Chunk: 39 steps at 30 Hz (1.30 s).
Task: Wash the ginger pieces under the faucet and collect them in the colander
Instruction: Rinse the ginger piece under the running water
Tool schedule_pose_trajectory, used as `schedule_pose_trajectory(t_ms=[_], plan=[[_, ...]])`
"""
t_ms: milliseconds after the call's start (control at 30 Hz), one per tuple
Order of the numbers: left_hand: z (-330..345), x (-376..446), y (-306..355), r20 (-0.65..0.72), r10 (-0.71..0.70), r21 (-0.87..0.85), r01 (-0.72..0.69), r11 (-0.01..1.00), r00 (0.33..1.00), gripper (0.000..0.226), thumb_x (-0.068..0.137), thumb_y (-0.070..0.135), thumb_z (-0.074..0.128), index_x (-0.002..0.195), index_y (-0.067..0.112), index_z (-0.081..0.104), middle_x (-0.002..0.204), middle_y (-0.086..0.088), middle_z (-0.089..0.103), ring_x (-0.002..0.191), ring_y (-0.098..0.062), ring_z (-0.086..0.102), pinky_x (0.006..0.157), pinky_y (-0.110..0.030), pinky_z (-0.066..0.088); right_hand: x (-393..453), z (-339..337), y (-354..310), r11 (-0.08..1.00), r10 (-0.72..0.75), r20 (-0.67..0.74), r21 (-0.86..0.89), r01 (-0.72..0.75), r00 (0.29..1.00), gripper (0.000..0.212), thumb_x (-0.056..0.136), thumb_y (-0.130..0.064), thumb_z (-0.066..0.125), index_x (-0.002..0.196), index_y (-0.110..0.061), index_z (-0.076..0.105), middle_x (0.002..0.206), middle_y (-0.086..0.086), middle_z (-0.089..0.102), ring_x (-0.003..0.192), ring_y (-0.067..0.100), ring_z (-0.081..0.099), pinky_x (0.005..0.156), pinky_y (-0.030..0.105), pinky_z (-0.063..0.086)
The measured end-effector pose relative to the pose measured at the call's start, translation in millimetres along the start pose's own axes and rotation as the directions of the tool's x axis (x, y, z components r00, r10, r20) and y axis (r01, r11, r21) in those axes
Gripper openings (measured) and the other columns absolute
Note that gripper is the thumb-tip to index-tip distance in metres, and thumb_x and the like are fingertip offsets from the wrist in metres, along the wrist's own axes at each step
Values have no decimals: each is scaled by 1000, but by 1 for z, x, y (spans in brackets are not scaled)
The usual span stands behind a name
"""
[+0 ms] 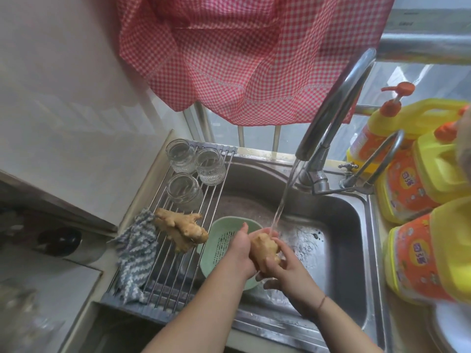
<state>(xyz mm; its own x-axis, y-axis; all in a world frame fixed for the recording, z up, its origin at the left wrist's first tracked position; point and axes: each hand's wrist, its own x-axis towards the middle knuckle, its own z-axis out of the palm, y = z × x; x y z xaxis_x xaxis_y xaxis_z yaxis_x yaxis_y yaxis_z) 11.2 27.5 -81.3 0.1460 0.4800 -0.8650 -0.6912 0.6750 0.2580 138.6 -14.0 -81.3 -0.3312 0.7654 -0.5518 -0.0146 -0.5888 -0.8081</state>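
Right now both hands close around one ginger piece (265, 249) under the stream: the left hand (240, 253) wraps its left side, the right hand (281, 272) curls fingers round its lower end, and the water lands on its top. Just behind the left hand, the green colander (219, 240) sits in the sink (341, 240) against its left edge, partly under the roll-up rack (178, 273); I see no ginger in it, though the hands hide part of it.

Wet ginger is knobbly and slick, so I judge it could squirt out of the grip and drop to the sink floor instead of the colander. The stream glancing off it could also splash over the sink's front edge.

On the rack's middle lie the other ginger pieces (182, 228), unwashed as far as I can tell, touching a striped cloth (135, 253) at the rack's left edge; a nudge might roll them off its inner edge into the sink. Three glass jars (184, 191) stand at the rack's far end.

Beyond, the faucet (331, 105) arches over the sink. Along the sink's right edge stand yellow detergent bottles (413, 256) with orange labels; the writing is too blurred to read.
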Motion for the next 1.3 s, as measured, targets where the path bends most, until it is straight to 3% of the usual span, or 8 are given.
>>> schedule_pose_trajectory(t_ms=[100, 333, 500, 633, 800, 900, 1100, 1300], plan=[[-9, -3, -1, 75, 10, 52, -14, 999, 997, 52, 104, 45, 28, 113, 4, 59, 97, -18, 65, 88, -32, 63, 83, -43, 53, -1, -5, 0, 999, 39, 37, -10, -39, 999, 58, 87, 2, 64, 132, -30, 45, 102, 19, 67, 76, 27, 66, 64, 33, 53], [-28, -18, -2, 175, 238, 394, -290, 872, 955, 18, 100, 12, 51, 115, 10, 61, 119, -18, 63, 108, -30, 63, 89, -41, 57, 2, 2, 6, 1000, 4, -177, 20, 0, 984, 40, 89, -3, 63, 125, -19, 54, 97, 15, 71, 73, 22, 65, 65, 33, 55], [-47, -21, 2, 208, 460, 516, -497, 698, 863, 41, 85, 14, 74, 125, 13, 64, 119, -8, 70, 108, -17, 68, 88, -35, 58, 2, 13, 4, 977, -130, -214, -192, 89, 968, 43, 83, 4, 66, 122, -12, 57, 104, 11, 69, 77, 23, 72, 63, 31, 59], [-58, -27, 4, 188, 698, 669, -610, 425, 691, 56, 76, 31, 82, 126, 15, 65, 116, 4, 71, 105, -4, 68, 95, -35, 56, 4, 29, 1, 932, -218, -268, -344, 118, 939, 47, 77, -5, 76, 121, -12, 60, 92, 6, 74, 71, 15, 73, 65, 34, 61], [-87, -58, 10, 399, 863, 758, -641, -121, 309, 50, 87, 49, 63, 125, 17, 67, 115, 8, 70, 103, -1, 66, 88, -20, 55, -6, 65, -6, 825, -382, -189, -511, 241, 905, 43, 73, -22, 82, 112, -21, 63, 74, -5, 73, 64, 4, 68, 66, 23, 57], [-120, -78, 21, 469, 868, 691, -679, -247, 161, 41, 92, 38, 60, 126, 15, 63, 123, 10, 62, 115, 5, 57, 95, -12, 46, -5, 96, -6, 678, -507, -59, -643, 356, 860, 42, 72, -37, 80, 110, -28, 63, 76, -14, 67, 71, 5, 63, 64, 16, 51], [-189, -99, 42, 376, 890, 838, -505, -206, 260, 37, 92, 35, 62, 128, 29, 57, 126, 9, 60, 115, 7, 52, 97, -2, 36, 16, 155, 7, 430, -493, 102, -835, 344, 864, 49, 77, -54, 66, 121, -32, 59, 101, -15, 61, 84, 5, 58, 72, 20, 48], [-205, -93, 46, 331, 871, 916, -346, -203, 364, 42, 93, 22, 61, 135, 17, 58, 134, -2, 59, 124, -16, 52, 109, -28, 38, 25, 186, 25, 328, -420, 23, -928, 175, 907, 39, 82, -59, 55, 113, -36, 55, 98, -13, 68, 87, 11, 65, 64, 28, 50]])
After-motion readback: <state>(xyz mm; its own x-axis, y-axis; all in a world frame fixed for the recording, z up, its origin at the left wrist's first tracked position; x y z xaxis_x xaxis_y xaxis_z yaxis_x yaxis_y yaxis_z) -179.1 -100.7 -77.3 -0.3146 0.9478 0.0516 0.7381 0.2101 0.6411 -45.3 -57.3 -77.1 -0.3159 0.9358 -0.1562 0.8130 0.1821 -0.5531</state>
